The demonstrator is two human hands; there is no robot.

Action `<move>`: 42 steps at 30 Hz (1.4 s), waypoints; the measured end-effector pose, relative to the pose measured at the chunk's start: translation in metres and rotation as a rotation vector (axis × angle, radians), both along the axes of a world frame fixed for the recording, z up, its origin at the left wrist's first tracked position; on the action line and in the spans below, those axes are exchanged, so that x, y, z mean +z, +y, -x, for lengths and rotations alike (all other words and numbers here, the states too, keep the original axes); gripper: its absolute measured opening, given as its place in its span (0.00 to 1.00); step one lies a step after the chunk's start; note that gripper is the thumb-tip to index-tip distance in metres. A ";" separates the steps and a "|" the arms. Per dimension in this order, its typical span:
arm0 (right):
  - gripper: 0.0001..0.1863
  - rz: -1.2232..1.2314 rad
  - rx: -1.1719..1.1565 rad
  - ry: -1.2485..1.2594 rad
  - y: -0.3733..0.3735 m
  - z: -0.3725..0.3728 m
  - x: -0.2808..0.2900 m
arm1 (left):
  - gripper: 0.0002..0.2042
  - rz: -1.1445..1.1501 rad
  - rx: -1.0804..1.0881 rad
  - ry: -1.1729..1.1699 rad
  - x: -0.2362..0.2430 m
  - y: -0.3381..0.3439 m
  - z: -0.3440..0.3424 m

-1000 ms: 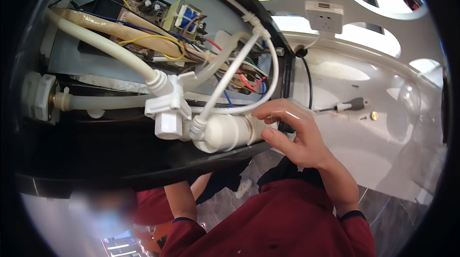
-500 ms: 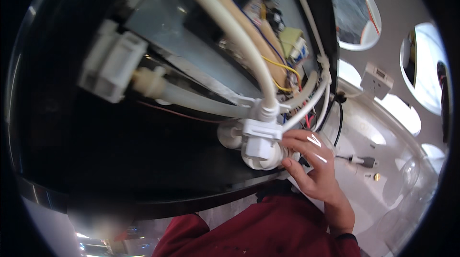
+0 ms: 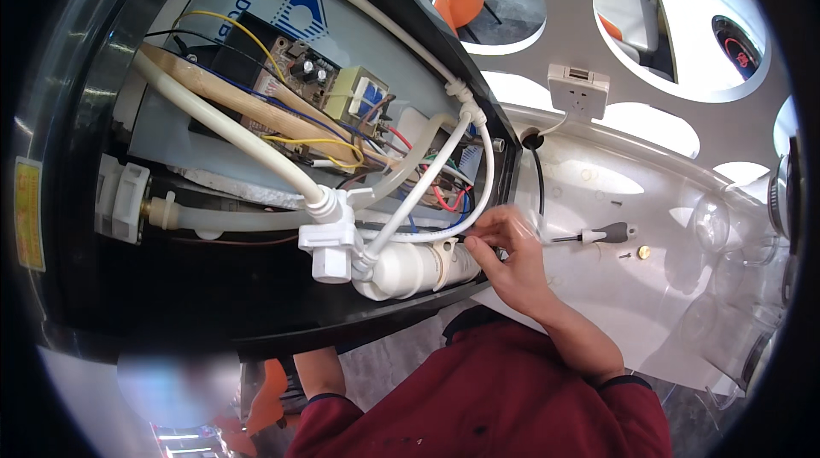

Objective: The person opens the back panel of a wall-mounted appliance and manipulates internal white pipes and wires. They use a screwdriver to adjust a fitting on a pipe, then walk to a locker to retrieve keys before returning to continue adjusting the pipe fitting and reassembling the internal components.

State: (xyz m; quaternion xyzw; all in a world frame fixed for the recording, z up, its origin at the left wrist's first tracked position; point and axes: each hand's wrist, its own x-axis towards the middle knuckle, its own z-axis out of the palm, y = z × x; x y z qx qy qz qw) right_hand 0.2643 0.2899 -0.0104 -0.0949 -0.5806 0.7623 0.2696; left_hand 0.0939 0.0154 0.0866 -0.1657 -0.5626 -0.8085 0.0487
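An opened black appliance housing (image 3: pixel 256 340) fills the left half of the view. Inside, a white cylindrical canister (image 3: pixel 401 274) lies along the near wall, with a white plastic valve (image 3: pixel 333 244) at its left end. My right hand (image 3: pixel 517 257) reaches in at the canister's right end, by the bend of a thin white tube (image 3: pixel 410 237). Its thumb and forefinger come together there; what lies between them is hidden. A thick hose (image 3: pixel 231 137) runs down to the valve. Only my left forearm (image 3: pixel 320 372) shows; that hand is out of sight beneath the housing.
Beyond the hoses are a circuit board (image 3: pixel 299 69), a transformer (image 3: pixel 359 92) and loose coloured wires. On the white surface (image 3: pixel 589 189) to the right lie a screwdriver (image 3: pixel 605 233), a round brass piece (image 3: pixel 643 252) and small screws. Clear containers (image 3: pixel 752 283) stand far right, a socket (image 3: pixel 579 91) behind.
The view has shifted, and the housing's inside shows more fully, including the canister's length. My right hand stays near the canister and tubes, a little further up-left in the picture. My left forearm has appeared.
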 end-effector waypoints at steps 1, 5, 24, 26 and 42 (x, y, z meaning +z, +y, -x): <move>0.10 0.069 0.086 -0.019 0.001 -0.002 -0.005 | 0.14 -0.006 -0.011 -0.006 -0.006 0.004 0.003; 0.13 0.516 0.342 -0.006 -0.004 0.004 -0.001 | 0.14 0.023 0.011 -0.002 -0.001 0.000 -0.008; 0.05 0.768 0.096 -0.071 0.000 0.004 0.024 | 0.13 0.042 0.017 0.035 0.001 -0.017 0.007; 0.08 0.763 -0.010 -0.078 -0.001 0.002 0.030 | 0.13 0.045 0.017 0.038 -0.002 -0.017 0.004; 0.14 -0.843 -0.283 0.265 -0.007 0.007 0.072 | 0.12 0.457 0.262 0.160 -0.008 -0.028 0.017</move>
